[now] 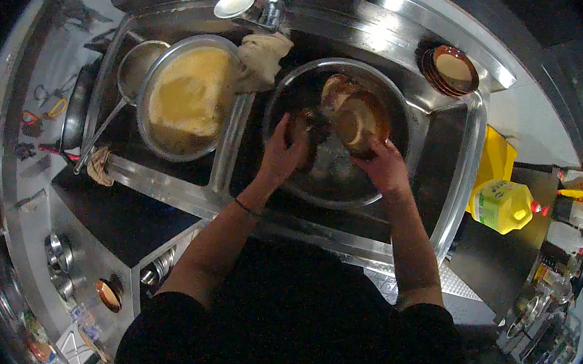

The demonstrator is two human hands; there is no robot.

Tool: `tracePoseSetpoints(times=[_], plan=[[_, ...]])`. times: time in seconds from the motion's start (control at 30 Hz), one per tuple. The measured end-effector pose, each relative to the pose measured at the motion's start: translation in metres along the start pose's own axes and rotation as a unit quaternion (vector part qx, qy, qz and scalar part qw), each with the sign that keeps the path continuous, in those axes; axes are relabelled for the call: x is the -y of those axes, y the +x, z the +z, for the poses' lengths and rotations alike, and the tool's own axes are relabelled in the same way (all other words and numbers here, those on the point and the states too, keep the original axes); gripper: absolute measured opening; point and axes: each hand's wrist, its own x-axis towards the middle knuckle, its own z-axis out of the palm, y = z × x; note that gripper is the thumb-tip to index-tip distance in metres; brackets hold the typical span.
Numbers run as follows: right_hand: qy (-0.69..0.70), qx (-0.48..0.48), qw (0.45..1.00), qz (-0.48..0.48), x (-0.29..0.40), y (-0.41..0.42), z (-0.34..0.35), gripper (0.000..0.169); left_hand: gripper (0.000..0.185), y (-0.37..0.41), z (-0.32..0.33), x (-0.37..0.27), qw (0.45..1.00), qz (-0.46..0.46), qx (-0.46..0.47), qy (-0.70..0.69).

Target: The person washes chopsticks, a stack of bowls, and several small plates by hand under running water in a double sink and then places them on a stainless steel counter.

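Observation:
My right hand grips the rim of a brown glazed bowl, tilted above a large round metal basin. Behind it another brown bowl shows partly, its lower side hidden. My left hand is closed around a dark, blurred thing, possibly a scrubber; its exact kind is unclear. Both hands are over the basin, which holds water and stands in the right bowl of a stainless steel double sink. A small gap separates the dark thing from the bowl in my right hand.
A metal basin of cloudy yellowish liquid, a long-handled strainer and a cloth occupy the left side. A faucet and white dish are behind. Brown dishes are stacked at right, beyond them a yellow jug.

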Motion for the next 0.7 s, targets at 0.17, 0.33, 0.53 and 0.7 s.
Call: tracePoseSetpoints(times=[0.17, 0.33, 0.53, 0.7], plan=[[-0.283, -0.031, 0.957, -0.064, 0.007, -0.029, 0.067, 0.026, 0.058, -0.014, -0.003, -0.023, 0.998, -0.026, 0.01, -0.049], [-0.463, -0.002, 0.849, -0.256, -0.015, -0.036, 0.079, 0.024, 0.057, -0.024, 0.018, -0.089, 0.95, -0.194, -0.067, -0.237], [-0.503, 0.088, 0.784, -0.353, 0.012, -0.043, 0.117, 0.035, 0.053, -0.045, -0.017, -0.095, 0.93, -0.187, -0.056, -0.312], [-0.546, 0.209, 0.706, -0.399, 0.026, -0.049, 0.167, 0.034, 0.053, -0.077, -0.091, -0.082, 0.986, 0.016, -0.105, -0.127]])
